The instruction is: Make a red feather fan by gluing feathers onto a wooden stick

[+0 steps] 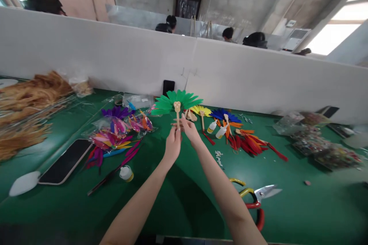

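Note:
A green feather fan with a light wooden handle is held upright over the middle of the table. My left hand is closed round the lower handle. My right hand is beside it, its fingers reaching round behind the handle; what they hold, if anything, is hidden. Just behind my right hand lie a yellow feather fan and a blue feather fan, both with wooden handles. Two small white glue bottles stand near them. Another glue bottle is to the left of my forearms.
Bagged coloured feathers and a phone lie left, with brown fibre bundles beyond. Red-handled scissors, red feathers and bead bags are right. A white partition rises behind; people sit beyond it.

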Tool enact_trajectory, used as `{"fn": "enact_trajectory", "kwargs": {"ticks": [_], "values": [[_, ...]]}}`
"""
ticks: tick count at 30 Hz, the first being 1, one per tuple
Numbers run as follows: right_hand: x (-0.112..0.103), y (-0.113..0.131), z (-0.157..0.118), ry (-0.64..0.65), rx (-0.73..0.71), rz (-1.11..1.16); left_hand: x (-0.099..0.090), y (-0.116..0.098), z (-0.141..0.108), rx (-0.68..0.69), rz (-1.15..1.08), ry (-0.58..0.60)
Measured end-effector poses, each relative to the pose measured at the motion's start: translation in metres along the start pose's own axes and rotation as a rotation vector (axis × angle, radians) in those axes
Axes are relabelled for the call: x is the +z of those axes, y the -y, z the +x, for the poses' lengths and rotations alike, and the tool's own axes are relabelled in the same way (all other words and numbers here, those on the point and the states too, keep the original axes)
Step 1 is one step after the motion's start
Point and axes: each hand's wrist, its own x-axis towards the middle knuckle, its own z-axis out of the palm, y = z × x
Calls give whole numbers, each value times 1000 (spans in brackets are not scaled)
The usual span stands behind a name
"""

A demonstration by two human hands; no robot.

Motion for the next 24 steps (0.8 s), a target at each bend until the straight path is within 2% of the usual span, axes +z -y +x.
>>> {"fn": "enact_trajectory", "kwargs": {"ticks": [5,8,12,16,20,24], "values": [[-29,-38,22,-205,122,-404,-11,10,13,6,29,-66],[-41,-52,40,-259,168,-619,-14,17,8,-28,45,-54],[-39,-57,71,-213,191,-812,-12,22,-1,-82,67,16],[-33,-56,96,-142,172,-940,-12,26,-1,-57,108,-17],[-30,-56,109,-78,119,-1043,-15,29,3,-33,140,-76],[-24,-55,114,-70,94,-1116,-15,29,3,-37,120,-93]]}}
